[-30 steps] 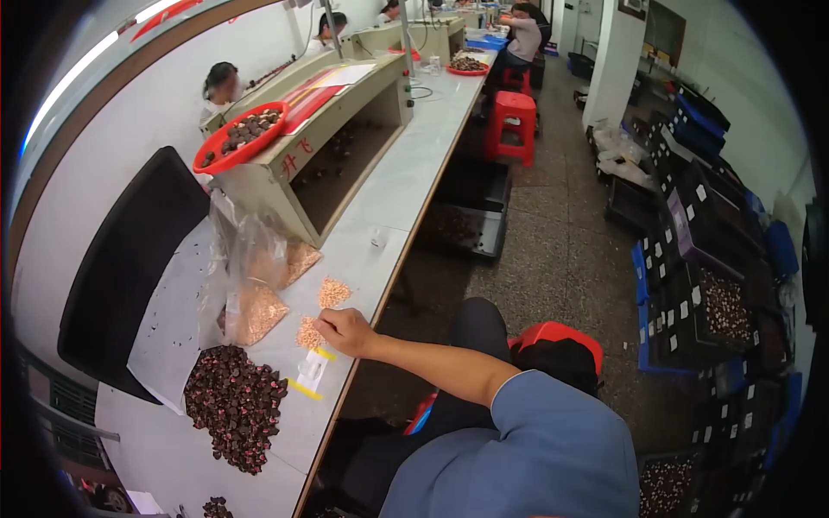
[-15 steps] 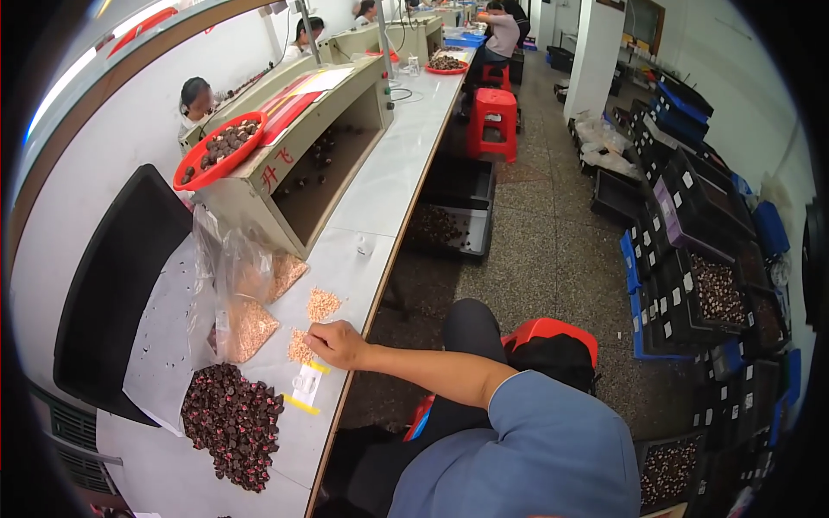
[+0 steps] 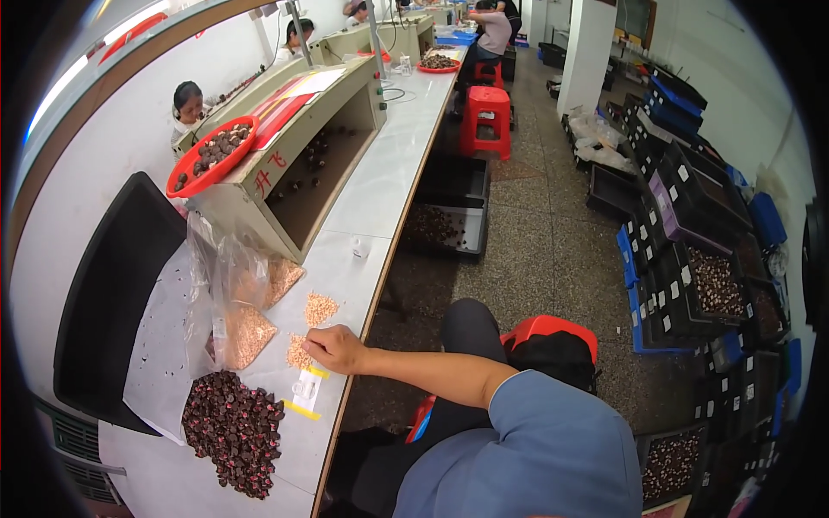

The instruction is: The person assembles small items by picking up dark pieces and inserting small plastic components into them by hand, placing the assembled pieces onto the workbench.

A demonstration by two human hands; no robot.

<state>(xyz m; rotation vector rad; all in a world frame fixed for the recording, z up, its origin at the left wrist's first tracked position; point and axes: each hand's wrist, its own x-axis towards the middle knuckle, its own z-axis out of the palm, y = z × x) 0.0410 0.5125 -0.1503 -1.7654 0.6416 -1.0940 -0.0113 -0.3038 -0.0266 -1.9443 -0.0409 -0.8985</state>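
Observation:
My right hand rests at the table edge with its fingers curled and pinched together, touching the near small heap of pale orange bits. What its fingertips hold, if anything, is too small to make out. Just beyond lies a second heap of the same bits. Nearer to me a white card, fixed with yellow tape, bears a small whitish piece. Left of the hand are clear plastic bags of pale orange bits. A large pile of dark chunks with pink faces lies nearer. My left hand is out of view.
A black bin leans at the left beside a white sheet. A beige box-shaped bench unit carries a red basket of dark round pieces. Right of me stand a red stool and stacked black crates. Other people sit beyond.
The view has shifted slightly. My right hand stays at the near heap, its fingers still pinched, with only a slight movement. A person behind the bench unit has lifted their head a little.

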